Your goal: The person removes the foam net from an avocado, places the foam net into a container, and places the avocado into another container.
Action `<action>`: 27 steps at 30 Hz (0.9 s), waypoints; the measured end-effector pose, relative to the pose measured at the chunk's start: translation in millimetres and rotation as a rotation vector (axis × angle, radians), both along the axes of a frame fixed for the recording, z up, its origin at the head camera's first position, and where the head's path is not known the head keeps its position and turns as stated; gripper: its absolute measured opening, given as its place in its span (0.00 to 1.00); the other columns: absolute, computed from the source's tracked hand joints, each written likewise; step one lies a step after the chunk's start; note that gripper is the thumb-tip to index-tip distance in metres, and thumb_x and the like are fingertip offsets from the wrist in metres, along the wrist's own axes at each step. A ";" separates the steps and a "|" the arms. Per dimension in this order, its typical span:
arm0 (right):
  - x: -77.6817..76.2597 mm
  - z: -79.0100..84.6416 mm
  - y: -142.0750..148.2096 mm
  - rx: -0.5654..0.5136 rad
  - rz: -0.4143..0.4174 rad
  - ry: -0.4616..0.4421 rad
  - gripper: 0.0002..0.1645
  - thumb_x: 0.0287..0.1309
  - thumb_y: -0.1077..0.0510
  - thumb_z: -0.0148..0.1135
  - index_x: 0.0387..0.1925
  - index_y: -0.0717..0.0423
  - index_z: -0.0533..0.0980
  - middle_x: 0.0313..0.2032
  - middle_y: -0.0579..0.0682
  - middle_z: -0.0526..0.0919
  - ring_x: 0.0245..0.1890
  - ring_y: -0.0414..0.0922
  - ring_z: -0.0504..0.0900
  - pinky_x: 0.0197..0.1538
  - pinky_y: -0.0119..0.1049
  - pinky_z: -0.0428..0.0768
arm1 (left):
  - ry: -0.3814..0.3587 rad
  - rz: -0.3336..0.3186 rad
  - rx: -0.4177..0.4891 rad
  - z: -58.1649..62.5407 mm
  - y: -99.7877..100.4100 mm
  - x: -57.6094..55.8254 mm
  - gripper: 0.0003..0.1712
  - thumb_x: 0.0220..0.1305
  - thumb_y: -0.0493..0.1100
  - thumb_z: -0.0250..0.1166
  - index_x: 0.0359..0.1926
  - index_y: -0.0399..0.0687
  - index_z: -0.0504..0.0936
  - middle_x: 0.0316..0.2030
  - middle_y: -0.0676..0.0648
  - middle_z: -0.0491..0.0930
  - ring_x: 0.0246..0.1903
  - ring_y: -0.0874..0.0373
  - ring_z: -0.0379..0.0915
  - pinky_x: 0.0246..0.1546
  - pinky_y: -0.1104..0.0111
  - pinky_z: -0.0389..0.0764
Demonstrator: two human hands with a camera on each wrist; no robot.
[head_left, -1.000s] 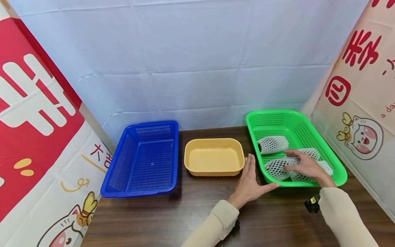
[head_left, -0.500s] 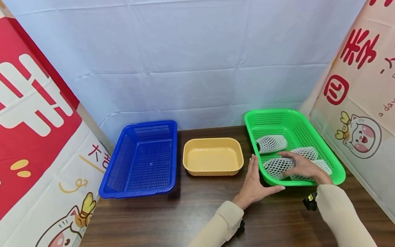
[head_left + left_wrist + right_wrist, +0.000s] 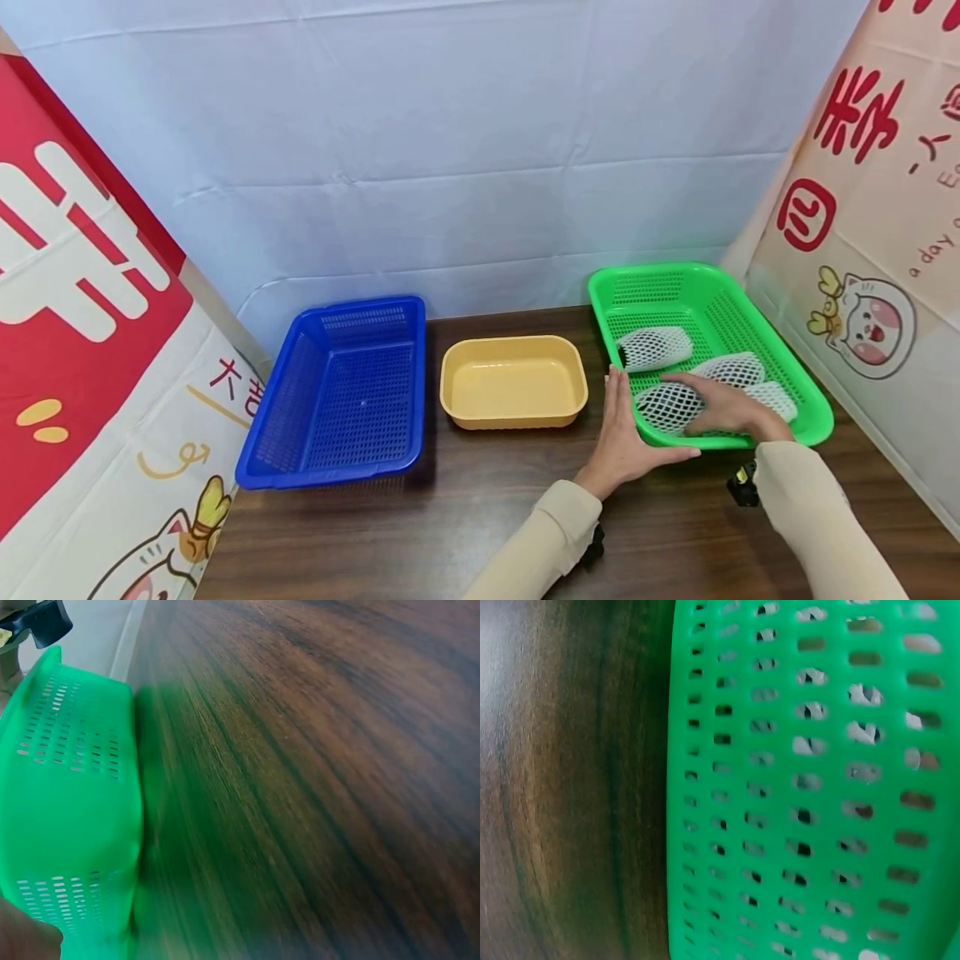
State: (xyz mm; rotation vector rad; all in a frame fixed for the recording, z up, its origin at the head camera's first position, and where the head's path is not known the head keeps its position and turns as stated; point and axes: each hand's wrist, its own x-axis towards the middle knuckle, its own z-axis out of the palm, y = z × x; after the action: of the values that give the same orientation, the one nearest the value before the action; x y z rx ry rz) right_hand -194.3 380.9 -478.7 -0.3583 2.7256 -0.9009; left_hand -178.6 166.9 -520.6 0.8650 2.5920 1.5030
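A green basket (image 3: 813,392) on the right holds several dark items in white foam netting sleeves. My right hand (image 3: 727,410) reaches over its near rim, with thumb and fingers around the right end of the nearest-left foam-netted item (image 3: 666,407). Another foam-netted item (image 3: 656,348) lies behind it, and others (image 3: 733,367) sit partly under the hand. My left hand (image 3: 621,442) stands at the basket's near-left corner, fingers straight along the left rim and thumb stretched along the front. In the right wrist view the basket's slotted wall (image 3: 780,787) hides the right hand's fingers.
A yellow tub (image 3: 513,417) stands left of the green basket, and a blue basket (image 3: 251,433) farther left, both with nothing in them. The wooden table (image 3: 465,500) meets a pale cloth backdrop (image 3: 450,167); printed panels (image 3: 862,250) close in both sides.
My left hand has shifted slightly right and forward, closer against the green basket's corner. My right hand has settled a little lower around the near-left foam-netted item. The view has turned slightly right.
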 end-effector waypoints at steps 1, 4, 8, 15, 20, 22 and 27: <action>-0.8 -0.3 -1.1 0.015 0.004 0.001 0.53 0.38 0.62 0.77 0.68 0.64 0.62 0.63 0.74 0.62 0.57 0.72 0.66 0.43 0.56 0.77 | 0.003 0.003 -0.005 -0.2 1.2 -0.2 0.74 0.48 0.65 0.74 0.75 0.60 0.24 0.75 0.49 0.26 0.73 0.55 0.23 0.65 0.52 0.59; -2.7 -0.7 -3.4 0.037 0.006 -0.013 0.53 0.39 0.64 0.76 0.68 0.63 0.62 0.63 0.74 0.62 0.56 0.71 0.68 0.39 0.50 0.78 | 0.001 0.001 -0.003 -1.0 4.4 -0.1 0.74 0.48 0.65 0.74 0.75 0.59 0.24 0.75 0.49 0.23 0.73 0.55 0.23 0.64 0.52 0.60; -2.5 -0.5 -4.5 0.058 -0.003 -0.021 0.52 0.38 0.65 0.75 0.68 0.62 0.62 0.63 0.74 0.62 0.54 0.69 0.70 0.36 0.45 0.77 | -0.024 0.003 0.018 -2.6 7.4 1.2 0.75 0.48 0.64 0.74 0.74 0.60 0.23 0.74 0.50 0.19 0.73 0.53 0.26 0.63 0.52 0.63; 1.2 -0.2 -4.5 0.035 -0.031 -0.036 0.52 0.37 0.65 0.75 0.68 0.59 0.64 0.64 0.73 0.63 0.53 0.67 0.70 0.37 0.47 0.77 | -0.034 0.032 0.035 -6.4 9.5 2.5 0.75 0.47 0.62 0.75 0.75 0.59 0.24 0.74 0.48 0.20 0.73 0.48 0.32 0.63 0.55 0.64; 1.8 -0.7 -5.2 0.055 -0.042 -0.028 0.51 0.38 0.63 0.75 0.67 0.58 0.65 0.62 0.72 0.66 0.50 0.64 0.73 0.38 0.48 0.76 | -0.038 0.037 0.040 -6.7 9.5 3.0 0.75 0.47 0.62 0.75 0.75 0.60 0.24 0.74 0.48 0.21 0.73 0.48 0.34 0.63 0.56 0.64; 1.6 -0.9 -6.0 0.081 -0.044 -0.016 0.50 0.38 0.62 0.76 0.67 0.58 0.66 0.61 0.71 0.67 0.48 0.63 0.74 0.37 0.49 0.76 | -0.036 0.037 0.040 -6.5 9.8 3.0 0.75 0.47 0.62 0.75 0.75 0.59 0.24 0.74 0.48 0.21 0.73 0.48 0.34 0.63 0.56 0.64; 0.8 -1.9 -6.8 0.164 -0.043 0.037 0.49 0.36 0.58 0.77 0.65 0.57 0.68 0.58 0.69 0.72 0.47 0.67 0.75 0.43 0.64 0.73 | -0.047 0.035 0.040 -5.5 10.8 3.4 0.74 0.48 0.62 0.75 0.75 0.59 0.24 0.74 0.48 0.22 0.73 0.48 0.34 0.63 0.56 0.64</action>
State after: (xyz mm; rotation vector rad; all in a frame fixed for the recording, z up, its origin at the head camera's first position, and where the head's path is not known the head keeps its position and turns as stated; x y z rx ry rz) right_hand -193.5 374.0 -480.6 -0.2880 2.8270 -0.6805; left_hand -175.2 177.7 -526.1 0.7813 2.5660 1.5689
